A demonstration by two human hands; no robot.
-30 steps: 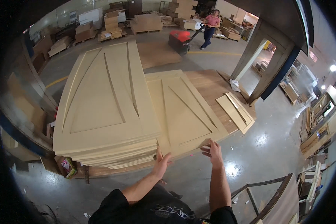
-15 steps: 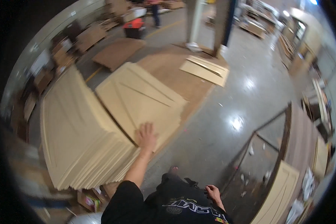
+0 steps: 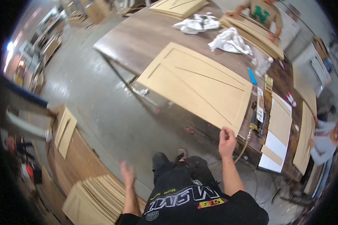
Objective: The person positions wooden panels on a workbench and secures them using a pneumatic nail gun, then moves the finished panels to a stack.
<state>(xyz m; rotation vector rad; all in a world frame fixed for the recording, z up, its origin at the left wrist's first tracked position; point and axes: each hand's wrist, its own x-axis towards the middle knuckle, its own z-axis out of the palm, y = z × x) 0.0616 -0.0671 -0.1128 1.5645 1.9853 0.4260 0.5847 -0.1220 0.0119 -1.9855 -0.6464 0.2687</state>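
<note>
The pale door panel (image 3: 199, 84) lies flat on the long brown surface (image 3: 139, 35), its near corner jutting past the edge toward the person, which seems why the right hand (image 3: 227, 138) takes it there, fingers curled closed around that overhanging corner; the left hand (image 3: 127, 173) hangs free and blurred over the floor (image 3: 101, 108), fingers spread, holding nothing, probably for balance; below it sits a stack of like panels (image 3: 97, 198) on the floor; on the surface beyond the panel lie white crumpled rags (image 3: 229, 40), a blue marker (image 3: 252, 77), and more panels at the far end, where another person's hand (image 3: 229, 14) rests on a stack; a yellowish hose (image 3: 244, 144) hangs beside the right hand and could snag; another co-worker (image 3: 325, 140) stands at the right edge.
</note>
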